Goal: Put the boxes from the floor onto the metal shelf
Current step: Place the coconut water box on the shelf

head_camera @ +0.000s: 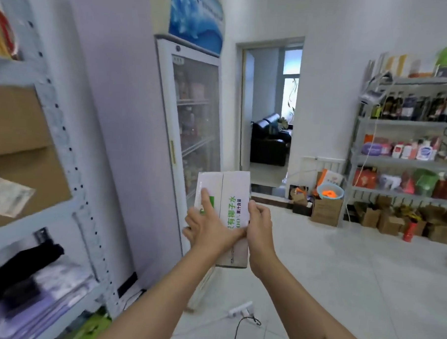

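We've got one white coconut-water box [235, 195] up off the floor, left hand [209, 227] flat against it, right hand [259, 222] gripping its edge, metal shelf [64, 147] just left, so shelving's still to do.

A white box [235, 195] bears green lettering, beside a pale grey metal shelf [64, 147] holding brown cardboard [21, 145].

Box [235, 195] btwn hands – shelf [65, 142] left, fridge [191, 116] behind
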